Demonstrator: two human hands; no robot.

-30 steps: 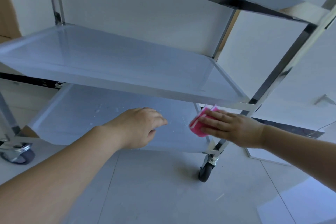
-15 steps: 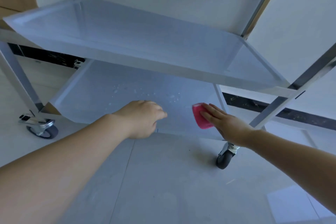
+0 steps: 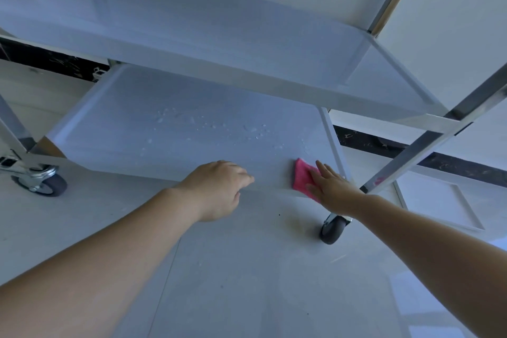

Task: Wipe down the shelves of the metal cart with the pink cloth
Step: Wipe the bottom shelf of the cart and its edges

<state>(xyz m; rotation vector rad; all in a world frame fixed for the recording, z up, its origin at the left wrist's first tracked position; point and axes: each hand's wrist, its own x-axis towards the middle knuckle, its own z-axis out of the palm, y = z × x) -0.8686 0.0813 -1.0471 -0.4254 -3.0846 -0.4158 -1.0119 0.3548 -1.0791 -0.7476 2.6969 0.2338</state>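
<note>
Pressing pink cloth (image 3: 303, 177) under right hand (image 3: 333, 189), seemingly flat.

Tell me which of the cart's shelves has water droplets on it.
The bottom shelf, the one the right hand presses the pink cloth onto. Droplets dot its middle, while the shelf above shows none.

bottom shelf (image 3: 115, 129) | water droplets (image 3: 211, 126) | pink cloth (image 3: 301, 177) near right corner
</note>
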